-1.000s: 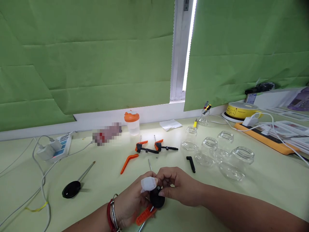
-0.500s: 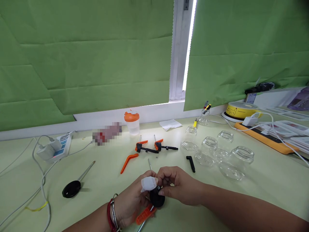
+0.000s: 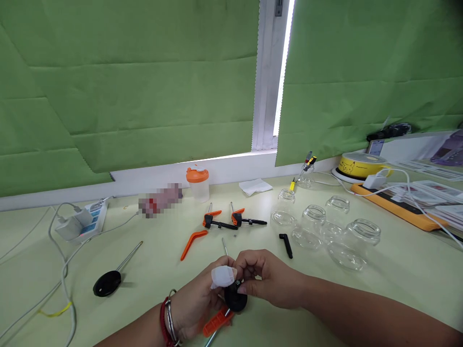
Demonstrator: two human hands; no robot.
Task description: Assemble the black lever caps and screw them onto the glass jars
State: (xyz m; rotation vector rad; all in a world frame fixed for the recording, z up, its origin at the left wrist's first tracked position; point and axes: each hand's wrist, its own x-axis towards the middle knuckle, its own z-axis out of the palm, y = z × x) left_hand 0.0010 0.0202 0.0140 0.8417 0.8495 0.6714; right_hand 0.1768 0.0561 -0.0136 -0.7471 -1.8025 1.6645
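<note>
My left hand (image 3: 198, 301), with a white wrap on one finger and bracelets at the wrist, is closed round a black round part (image 3: 236, 297) with a metal rod and an orange handle (image 3: 218, 322). My right hand (image 3: 269, 278) pinches at the top of that black part, beside a small metal nut. Its fingertips touch or nearly touch those of my left hand. Beyond the hands lie two black-and-orange clamps (image 3: 217, 222), (image 3: 248, 220), a loose orange handle (image 3: 191, 243) and a black bent piece (image 3: 286, 245).
Several clear jars (image 3: 314, 226) stand at the right, one behind holding screwdrivers (image 3: 308, 163). A black-handled screwdriver (image 3: 107, 283), cables and a power strip (image 3: 94, 219) lie left. An orange-lidded cup (image 3: 198, 184) and white paper (image 3: 255, 186) are at the back.
Almost nothing differs. The orange handle and rod below my left hand have shifted very slightly to the left.
</note>
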